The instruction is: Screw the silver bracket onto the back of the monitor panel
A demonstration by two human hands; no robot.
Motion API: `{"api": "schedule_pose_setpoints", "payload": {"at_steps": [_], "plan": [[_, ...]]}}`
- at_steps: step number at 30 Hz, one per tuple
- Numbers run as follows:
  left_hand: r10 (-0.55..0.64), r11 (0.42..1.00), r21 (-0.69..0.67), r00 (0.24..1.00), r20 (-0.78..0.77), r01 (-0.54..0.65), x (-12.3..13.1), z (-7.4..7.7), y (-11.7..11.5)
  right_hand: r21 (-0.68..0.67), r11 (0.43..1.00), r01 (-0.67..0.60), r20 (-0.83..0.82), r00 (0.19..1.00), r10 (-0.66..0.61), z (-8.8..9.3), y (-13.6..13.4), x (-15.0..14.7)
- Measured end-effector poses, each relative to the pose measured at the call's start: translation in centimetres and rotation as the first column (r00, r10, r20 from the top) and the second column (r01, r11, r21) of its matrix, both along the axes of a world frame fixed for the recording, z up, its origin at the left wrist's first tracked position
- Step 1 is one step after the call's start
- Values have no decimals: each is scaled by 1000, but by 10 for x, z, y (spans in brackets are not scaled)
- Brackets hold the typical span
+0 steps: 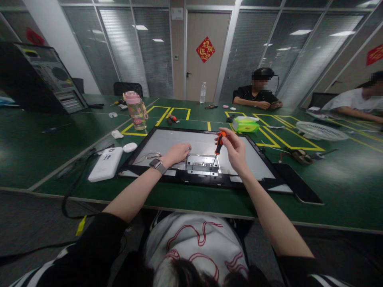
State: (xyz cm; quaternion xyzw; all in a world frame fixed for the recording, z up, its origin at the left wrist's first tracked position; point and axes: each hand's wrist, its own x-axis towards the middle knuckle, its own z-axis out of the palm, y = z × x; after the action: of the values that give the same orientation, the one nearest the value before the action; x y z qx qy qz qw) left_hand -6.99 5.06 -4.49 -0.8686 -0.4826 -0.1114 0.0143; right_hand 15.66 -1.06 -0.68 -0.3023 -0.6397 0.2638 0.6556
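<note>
My right hand (233, 149) is closed around the orange and black handle of a screwdriver (220, 142). Its thin shaft points down, with the tip at the right part of a metal bracket (203, 164). The bracket sits near the front edge of a flat panel with a black frame (167, 179), which looks like a monitor's back. Left of the bracket, my left hand (176, 153) lies low over the panel, wearing a watch at the wrist. Its fingers are drawn together, and a small greyish bit shows at the fingertips, too small to name. Thin wires (146, 158) run beside that hand.
Left of the panel lie a white power bank (106, 164) and a white case (130, 147); a pink-lidded bottle (136, 111) stands behind. A green tissue pack (245, 124), a phone (299, 185) and a white fan grille (321, 130) are rightward. Two people sit across.
</note>
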Motion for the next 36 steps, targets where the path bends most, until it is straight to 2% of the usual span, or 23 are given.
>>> {"api": "schedule_pose_setpoints", "payload": {"at_steps": [3, 9, 12, 15, 20, 28, 36], "plan": [[2, 1000, -1, 1000, 5, -2, 0, -1, 0, 2, 1000, -13, 41, 999, 13, -1, -1, -1], [-8, 1000, 1, 1000, 20, 8, -1, -3, 2, 82, 979, 187, 112, 974, -195, -3, 1, -1], [-10, 1000, -4, 1000, 25, 10, -1, -2, 2, 88, 972, 220, 86, 970, -227, -3, 2, 1], [-7, 1000, -10, 1000, 24, 7, 0, 0, 0, 81, 981, 179, 88, 979, -186, -1, 1, 1], [7, 1000, -16, 1000, 19, -7, 0, 1, -1, 21, 1000, 16, 28, 999, -16, 1, -3, 0], [1, 1000, -5, 1000, 14, -1, 0, -1, 0, 109, 972, 209, 77, 973, -217, -1, 3, 3], [-4, 1000, -10, 1000, 17, 4, 0, 0, 1, 53, 994, 97, 56, 993, -100, 2, -3, 0]]}}
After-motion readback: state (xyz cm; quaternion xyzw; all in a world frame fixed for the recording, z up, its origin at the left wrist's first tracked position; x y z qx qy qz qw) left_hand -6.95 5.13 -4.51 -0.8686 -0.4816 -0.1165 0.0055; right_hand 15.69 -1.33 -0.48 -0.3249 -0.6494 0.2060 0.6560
